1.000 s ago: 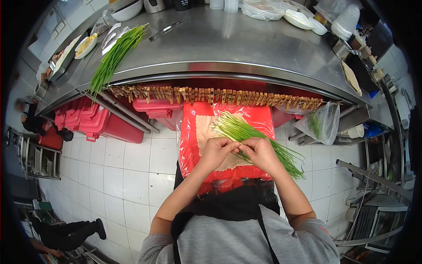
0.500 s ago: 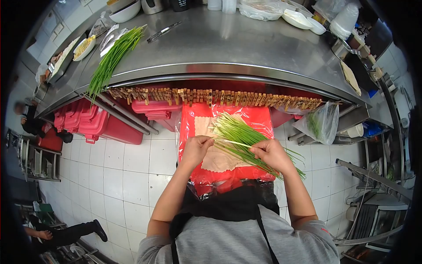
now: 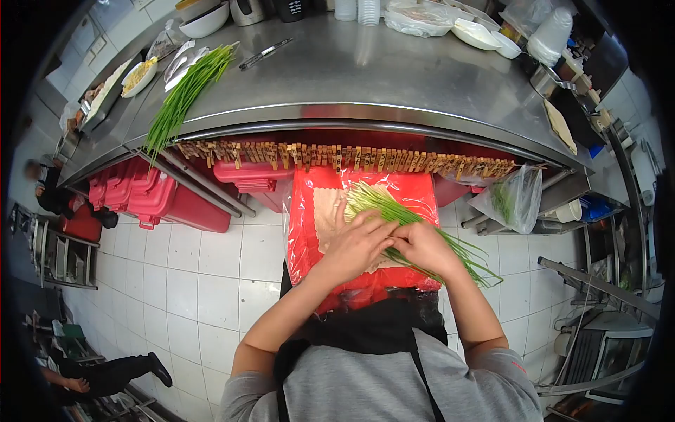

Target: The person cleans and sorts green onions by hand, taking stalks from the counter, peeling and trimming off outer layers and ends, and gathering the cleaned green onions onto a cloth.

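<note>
A loose bunch of garlic chives, pale at the stem ends and green at the leaves, lies across my lap. Under it are a tan cloth-like sheet and a shiny red plastic covering. My left hand is over the stems, one finger stretched away and the other fingertips brought together against my right hand. My right hand is closed in a pinch on the leaf side, at a chive stalk mostly hidden by the fingers. What the left fingertips pinch is hidden.
A steel worktop runs ahead, with another chive bundle and a pen on it. Wooden clothespins hang along its front. Pink bins stand beneath, near a hanging plastic bag. Another person's leg is at lower left.
My left hand has moved right, from the far end of a stretched pale chive stalk to my right hand. My right hand has barely moved.
</note>
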`<act>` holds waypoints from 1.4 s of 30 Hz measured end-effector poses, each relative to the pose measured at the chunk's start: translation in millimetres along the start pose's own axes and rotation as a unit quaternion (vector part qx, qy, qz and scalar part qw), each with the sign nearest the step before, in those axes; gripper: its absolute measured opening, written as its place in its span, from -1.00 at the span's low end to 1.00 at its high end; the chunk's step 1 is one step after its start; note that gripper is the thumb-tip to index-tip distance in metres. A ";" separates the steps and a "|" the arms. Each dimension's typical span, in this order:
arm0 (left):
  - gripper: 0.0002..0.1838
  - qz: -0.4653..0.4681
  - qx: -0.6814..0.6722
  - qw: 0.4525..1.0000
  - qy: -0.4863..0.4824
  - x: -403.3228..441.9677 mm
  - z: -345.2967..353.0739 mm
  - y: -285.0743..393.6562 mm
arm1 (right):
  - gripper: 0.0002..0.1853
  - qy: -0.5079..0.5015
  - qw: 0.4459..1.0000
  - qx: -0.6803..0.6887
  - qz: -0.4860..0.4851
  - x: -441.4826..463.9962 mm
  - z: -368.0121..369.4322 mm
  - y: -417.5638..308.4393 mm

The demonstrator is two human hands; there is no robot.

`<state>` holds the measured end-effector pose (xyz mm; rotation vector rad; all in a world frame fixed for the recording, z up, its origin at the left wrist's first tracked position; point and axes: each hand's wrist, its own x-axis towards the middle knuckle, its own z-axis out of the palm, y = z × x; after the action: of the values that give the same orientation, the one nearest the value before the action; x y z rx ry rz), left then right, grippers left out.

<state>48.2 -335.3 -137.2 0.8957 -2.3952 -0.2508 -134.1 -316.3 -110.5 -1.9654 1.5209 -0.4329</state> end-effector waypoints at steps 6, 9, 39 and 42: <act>-0.85 -0.014 -0.053 0.997 -0.062 -11.3 -8.1 -30.5 | -0.82 -0.043 0.997 0.060 -0.030 -3.1 -14.8 8.1; -0.84 -0.071 -0.068 0.994 -0.042 -19.4 -16.1 -45.5 | -0.83 -0.065 0.994 0.087 -0.033 0.0 -21.1 5.8; -0.69 -0.267 -0.724 0.636 -0.027 -21.1 -12.1 -33.8 | -0.61 0.211 0.632 0.710 -0.229 67.6 -107.2 -48.1; -0.73 -0.299 -0.617 0.728 0.006 -34.3 -5.3 -49.9 | -0.51 0.186 0.656 0.679 -0.271 56.3 -104.0 -52.2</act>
<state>99.6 -350.8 -165.8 0.8571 -1.2485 -1.7863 -140.3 -389.2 -4.0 -0.9587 0.2860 -1.6971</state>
